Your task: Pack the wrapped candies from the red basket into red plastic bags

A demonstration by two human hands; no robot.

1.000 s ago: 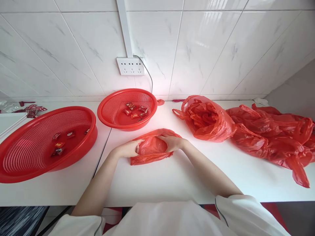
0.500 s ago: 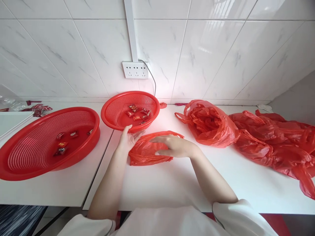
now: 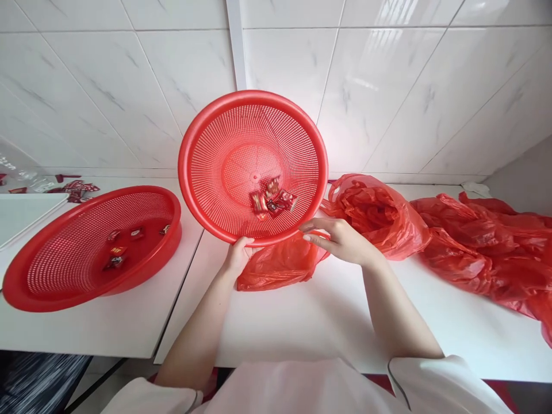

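My left hand [image 3: 238,257] grips the near rim of a small red mesh basket [image 3: 215,167] and holds it tilted up steeply, its inside facing me. Several wrapped candies [image 3: 271,201] have slid to the basket's low edge. Just under that edge lies a red plastic bag [image 3: 278,265] on the white table. My right hand [image 3: 340,240] hovers at the bag's mouth, fingers loosely curled on the bag's upper edge beside the basket rim.
A larger red mesh basket [image 3: 52,270] with a few candies sits on the table at the left. More red plastic bags [image 3: 470,241] lie heaped at the right. A white tray [image 3: 26,210] and loose wrappers are at far left. A tiled wall stands behind.
My left hand took the small basket's rim and lifted it from flat on the table to a steep tilt over the bag. The candies slid to its lower edge. My right hand shifted right.
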